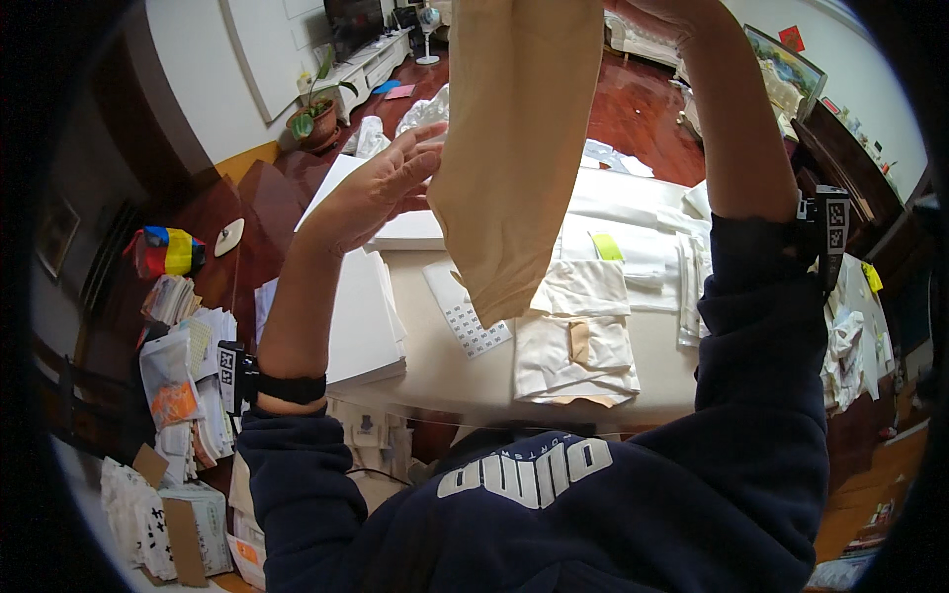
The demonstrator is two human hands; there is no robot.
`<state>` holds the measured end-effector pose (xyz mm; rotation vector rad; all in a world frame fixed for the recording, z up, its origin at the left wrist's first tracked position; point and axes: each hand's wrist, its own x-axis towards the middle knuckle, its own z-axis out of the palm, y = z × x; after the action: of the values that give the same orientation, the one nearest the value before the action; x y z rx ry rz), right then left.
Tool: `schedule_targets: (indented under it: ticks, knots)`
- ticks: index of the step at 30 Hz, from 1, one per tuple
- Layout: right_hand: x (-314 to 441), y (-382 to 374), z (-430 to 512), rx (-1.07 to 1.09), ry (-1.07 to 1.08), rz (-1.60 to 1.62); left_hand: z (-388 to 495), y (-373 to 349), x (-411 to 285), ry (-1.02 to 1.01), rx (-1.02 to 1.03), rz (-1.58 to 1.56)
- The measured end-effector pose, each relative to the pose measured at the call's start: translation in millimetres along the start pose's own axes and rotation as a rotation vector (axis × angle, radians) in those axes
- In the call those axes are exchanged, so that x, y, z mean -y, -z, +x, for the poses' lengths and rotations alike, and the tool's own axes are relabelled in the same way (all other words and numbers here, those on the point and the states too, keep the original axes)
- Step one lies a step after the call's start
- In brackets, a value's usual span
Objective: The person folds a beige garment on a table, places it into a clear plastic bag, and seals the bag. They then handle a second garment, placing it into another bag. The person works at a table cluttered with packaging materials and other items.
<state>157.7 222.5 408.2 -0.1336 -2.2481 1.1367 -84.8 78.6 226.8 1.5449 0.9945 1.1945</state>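
A long piece of beige fabric [519, 163] hangs before me, its top cut off by the picture's upper edge. My right hand [667, 16] is at the fabric's upper right edge; its fingertips run out of view. Beside the left edge of the fabric is my left hand [393, 181], fingers apart, with some fingertips close against or behind the cloth. Below hangs the fabric's tapered lower end, over a sheet of small printed stickers [478, 330] and a folded cream cloth stack [549, 367]. A small tan strip [579, 342] lies on that stack.
White paper stacks [363, 319] stand on the table's left side. White garments [630, 252] and a yellow-green tag [606, 246] lie at the back right. Left of the table are piled papers and bags [174, 385]; a potted plant [315, 122] stands beyond.
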Motion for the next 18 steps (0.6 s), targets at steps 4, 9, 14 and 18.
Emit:
schedule_targets:
  ticks: [4,9,14,18]
  knots:
    - [4.8,15.3,-8.6,0.0,-0.102,-0.225,11.1,-11.3,-0.7,-0.064,0.008,-0.249]
    - [11.7,34.1,-28.7,0.023,0.106,-0.34,12.0,-6.3,-15.7,-0.016,-0.086,-0.138]
    - [19.2,45.2,-55.0,0.042,0.048,-0.274,15.3,-4.7,-24.7,-0.039,-0.06,0.235]
    - [12.8,50.7,-66.0,0.009,0.005,-0.408,30.7,-8.4,-18.1,0.011,0.114,0.374]
